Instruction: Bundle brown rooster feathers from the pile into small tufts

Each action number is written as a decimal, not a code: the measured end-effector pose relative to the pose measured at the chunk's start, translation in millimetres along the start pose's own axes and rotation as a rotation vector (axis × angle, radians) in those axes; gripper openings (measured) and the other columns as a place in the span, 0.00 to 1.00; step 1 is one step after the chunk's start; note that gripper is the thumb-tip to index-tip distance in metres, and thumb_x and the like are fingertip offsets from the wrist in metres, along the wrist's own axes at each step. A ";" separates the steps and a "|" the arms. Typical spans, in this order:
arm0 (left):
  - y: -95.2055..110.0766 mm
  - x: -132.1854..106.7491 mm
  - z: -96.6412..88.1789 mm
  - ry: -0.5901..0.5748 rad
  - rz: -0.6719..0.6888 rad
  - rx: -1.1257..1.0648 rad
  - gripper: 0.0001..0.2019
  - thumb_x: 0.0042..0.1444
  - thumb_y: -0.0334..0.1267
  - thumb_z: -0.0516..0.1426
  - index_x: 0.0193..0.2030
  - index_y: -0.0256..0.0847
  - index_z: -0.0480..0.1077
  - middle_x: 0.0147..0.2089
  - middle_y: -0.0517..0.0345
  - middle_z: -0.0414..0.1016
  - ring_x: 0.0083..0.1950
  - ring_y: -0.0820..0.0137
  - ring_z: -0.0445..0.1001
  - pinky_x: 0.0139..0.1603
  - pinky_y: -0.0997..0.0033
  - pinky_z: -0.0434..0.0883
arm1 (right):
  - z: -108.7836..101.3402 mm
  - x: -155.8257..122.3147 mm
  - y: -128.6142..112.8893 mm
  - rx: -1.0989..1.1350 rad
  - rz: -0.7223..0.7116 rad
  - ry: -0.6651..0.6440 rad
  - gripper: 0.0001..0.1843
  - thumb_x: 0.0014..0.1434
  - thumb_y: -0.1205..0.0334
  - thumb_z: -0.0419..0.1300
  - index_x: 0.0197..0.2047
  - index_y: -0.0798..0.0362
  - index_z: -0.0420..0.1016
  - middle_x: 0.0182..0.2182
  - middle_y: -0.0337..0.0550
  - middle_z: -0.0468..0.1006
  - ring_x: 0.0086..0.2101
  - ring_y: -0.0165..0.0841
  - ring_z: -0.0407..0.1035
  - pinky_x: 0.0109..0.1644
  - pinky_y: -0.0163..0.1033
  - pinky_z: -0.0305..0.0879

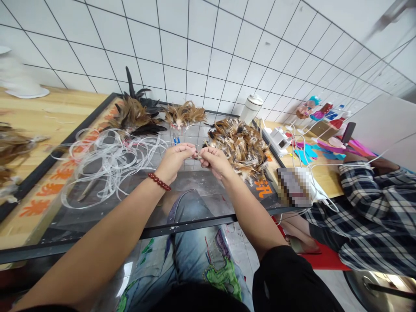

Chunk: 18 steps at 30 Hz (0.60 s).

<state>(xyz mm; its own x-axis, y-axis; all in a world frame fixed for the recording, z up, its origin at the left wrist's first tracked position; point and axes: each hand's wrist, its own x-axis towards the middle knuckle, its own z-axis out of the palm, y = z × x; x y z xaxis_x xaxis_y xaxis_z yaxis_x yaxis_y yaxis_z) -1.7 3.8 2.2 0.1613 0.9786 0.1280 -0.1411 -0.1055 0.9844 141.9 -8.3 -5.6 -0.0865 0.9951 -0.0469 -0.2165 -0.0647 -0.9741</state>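
My left hand [173,160], with a red bead bracelet on its wrist, and my right hand [214,161] meet above the glass table top [136,216]. Both are pinched together on a small thing between the fingertips that I cannot make out. A heap of brown feathers [242,147] lies just right of my right hand. To the left of my left hand lies a loose tangle of clear plastic strips [110,162]. Behind the hands are a small brown feather bunch [185,115] and a darker feather bunch [136,115].
A white cup with a lid [251,108] stands by the tiled wall. Another person in a plaid shirt [377,203] sits at the right, beside a wooden table with coloured scraps and white cables [312,147]. More feathers [9,151] lie at far left.
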 end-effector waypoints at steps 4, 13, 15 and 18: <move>-2.0 1.0 -1.7 -0.018 0.078 0.163 0.08 0.45 0.41 0.62 0.25 0.39 0.76 0.36 0.52 0.74 0.45 0.63 0.71 0.55 0.59 0.63 | 4.1 3.3 -0.1 0.189 0.000 0.134 0.03 0.44 0.65 0.59 0.24 0.55 0.69 0.15 0.30 0.67 0.15 0.18 0.52 0.21 0.28 0.53; -6.7 -1.5 1.9 0.057 0.159 0.276 0.06 0.50 0.38 0.58 0.29 0.39 0.72 0.33 0.55 0.72 0.38 0.68 0.71 0.46 0.64 0.68 | 10.2 3.6 1.0 0.329 -0.075 0.277 0.05 0.47 0.67 0.57 0.23 0.54 0.63 0.15 0.29 0.65 0.16 0.19 0.50 0.22 0.28 0.51; -7.0 -3.8 5.6 0.008 0.022 0.106 0.07 0.52 0.39 0.58 0.30 0.38 0.71 0.26 0.58 0.70 0.29 0.72 0.68 0.36 0.69 0.68 | 8.6 5.5 2.3 0.349 -0.093 0.294 0.08 0.47 0.67 0.57 0.22 0.53 0.60 0.15 0.29 0.65 0.16 0.19 0.50 0.22 0.28 0.51; -6.4 -5.6 8.2 0.061 -0.147 -0.068 0.07 0.49 0.38 0.61 0.28 0.36 0.69 0.23 0.60 0.68 0.25 0.75 0.67 0.30 0.73 0.67 | 6.4 7.4 2.9 0.353 -0.106 0.300 0.08 0.47 0.67 0.57 0.22 0.53 0.60 0.15 0.29 0.65 0.16 0.19 0.50 0.23 0.28 0.51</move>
<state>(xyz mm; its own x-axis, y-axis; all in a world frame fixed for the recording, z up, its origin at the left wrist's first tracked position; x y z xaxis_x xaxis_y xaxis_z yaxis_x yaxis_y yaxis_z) 6.3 -2.5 -3.8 0.1257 0.9917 -0.0267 -0.1860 0.0500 0.9813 134.3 -1.6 -7.4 0.2273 0.9718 -0.0634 -0.5309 0.0691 -0.8446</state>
